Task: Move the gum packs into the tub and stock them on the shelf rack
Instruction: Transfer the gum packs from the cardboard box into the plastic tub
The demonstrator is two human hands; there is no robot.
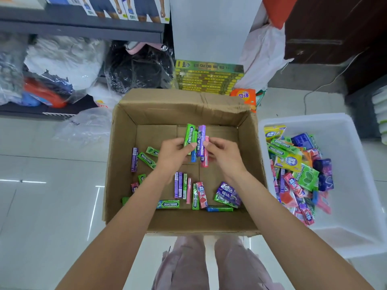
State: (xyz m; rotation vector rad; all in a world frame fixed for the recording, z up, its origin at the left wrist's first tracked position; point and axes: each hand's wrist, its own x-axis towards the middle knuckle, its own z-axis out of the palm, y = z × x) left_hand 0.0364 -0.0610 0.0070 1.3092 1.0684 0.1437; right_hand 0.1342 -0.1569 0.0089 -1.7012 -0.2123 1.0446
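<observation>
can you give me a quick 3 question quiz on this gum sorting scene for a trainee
1. True or false: the white tub sits to the right of the cardboard box.
2. What are the left hand and right hand holding together? A) a bundle of gum packs B) a plastic bag C) nothing
3. Fill in: loose packs remain on the floor of the ____.

Key: 1 true; 2 A; 3 cardboard box.
</observation>
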